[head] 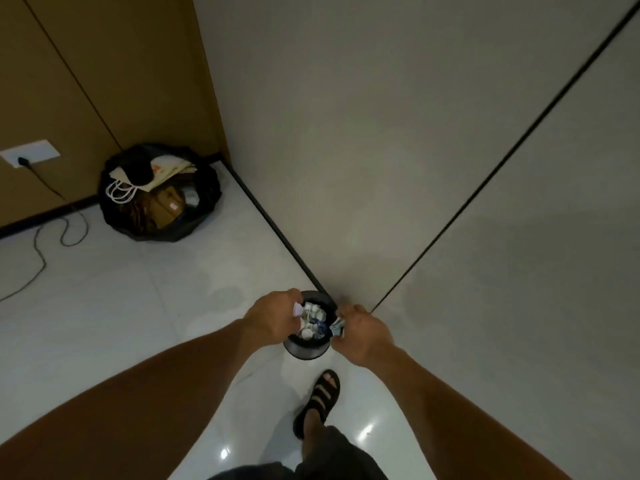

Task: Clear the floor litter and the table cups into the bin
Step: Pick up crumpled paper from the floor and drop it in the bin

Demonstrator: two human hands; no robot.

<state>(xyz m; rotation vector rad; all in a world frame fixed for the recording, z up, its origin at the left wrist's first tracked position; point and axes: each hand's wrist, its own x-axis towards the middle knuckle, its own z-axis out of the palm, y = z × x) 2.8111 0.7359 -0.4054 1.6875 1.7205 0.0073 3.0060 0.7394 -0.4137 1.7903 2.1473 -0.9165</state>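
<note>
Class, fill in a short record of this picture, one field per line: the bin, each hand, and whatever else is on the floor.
Bin: small black bin on the white floor by the wall, holding mixed litter
Left hand: left hand over the bin's rim, pinching a pale scrap
Right hand: right hand at the opposite rim, gripping a crumpled wrapper
Corner: open black rubbish bag with a paper carrier bag on top
Floor: a loose cable
Foot: sandal just behind the bin

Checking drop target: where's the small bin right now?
Head view, lower centre: small black bin on the floor by the wall, between left hand and right hand.
</note>
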